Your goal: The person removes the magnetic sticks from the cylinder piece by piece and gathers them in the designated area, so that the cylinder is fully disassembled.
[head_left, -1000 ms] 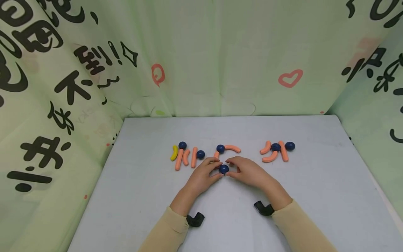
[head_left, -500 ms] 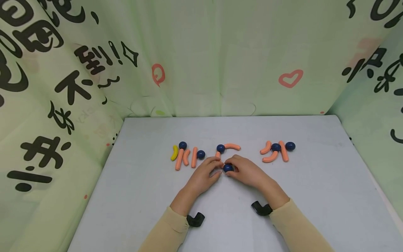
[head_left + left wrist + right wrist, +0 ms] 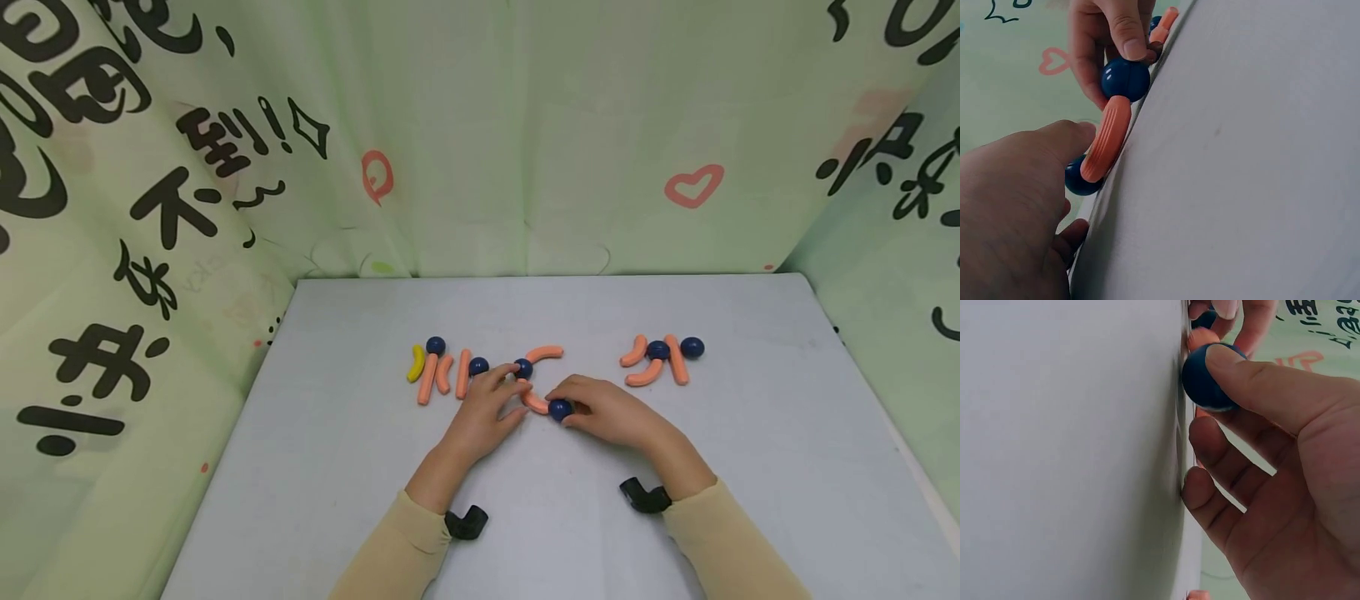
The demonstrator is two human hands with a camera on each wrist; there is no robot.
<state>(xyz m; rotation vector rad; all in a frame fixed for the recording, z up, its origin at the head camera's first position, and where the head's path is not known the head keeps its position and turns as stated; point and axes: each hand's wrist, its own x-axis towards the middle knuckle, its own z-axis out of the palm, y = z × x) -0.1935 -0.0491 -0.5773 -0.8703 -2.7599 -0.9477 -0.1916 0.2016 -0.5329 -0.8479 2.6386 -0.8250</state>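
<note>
Thumb and fingers of my right hand pinch a dark blue ball close over the table; in the right wrist view the thumb presses on this ball. A short curved orange stick runs from it to a second blue ball. My left hand has an index fingertip at that second ball, its thumb spread apart. In the left wrist view the ribbed curved stick joins the two balls, and the left thumb overlaps its side. Another curved orange stick extends from the second ball's far side.
On the white table, left of the hands, lie straight orange sticks, blue balls and a yellow curved stick. To the right is a cluster with a straight orange stick. A printed green curtain surrounds the table.
My right hand has moved slightly right and nearer with its ball, and the curved stick beside it now shows. The second ball and far stick have shifted nearer and left. My left hand has barely moved.
</note>
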